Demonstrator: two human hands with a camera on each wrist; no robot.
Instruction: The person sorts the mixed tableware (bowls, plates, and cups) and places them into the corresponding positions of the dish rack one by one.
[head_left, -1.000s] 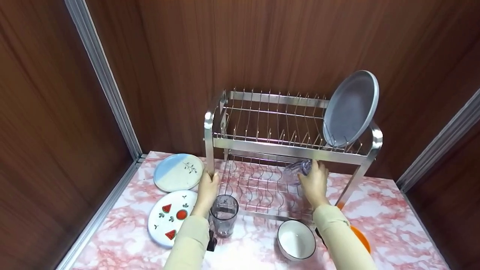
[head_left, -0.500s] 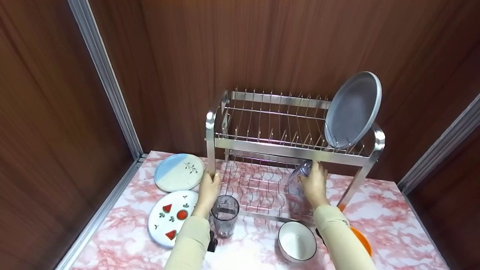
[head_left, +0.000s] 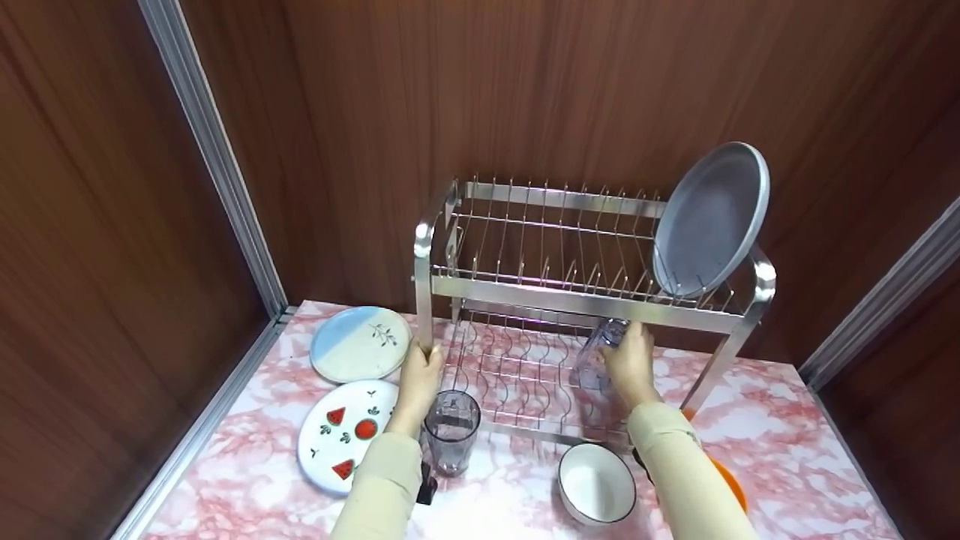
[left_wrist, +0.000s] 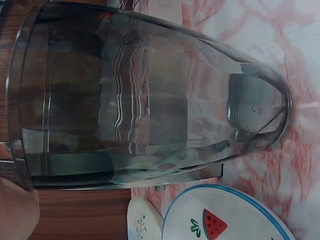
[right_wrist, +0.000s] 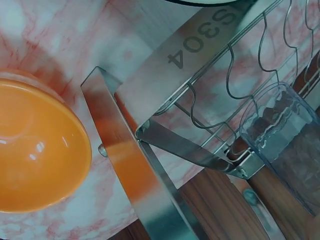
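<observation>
In the head view, my left hand grips the front left post of a two-tier metal dish rack. My right hand reaches under the upper tier and holds a clear, purple-tinted drinking glass. That glass leans on the right part of the lower wire tier; in the right wrist view its rim end is against the wires. A second tinted glass stands upright on the table beside my left wrist, and it fills much of the left wrist view.
A grey plate stands in the upper tier's right end. Left of the rack lie a blue-and-cream plate and a watermelon plate. In front are a white bowl and an orange bowl, partly behind my right sleeve.
The glass in my right hand has swung from a strong leftward lean to a steeper position. My left hand stays on the post, and the view has shifted slightly.
</observation>
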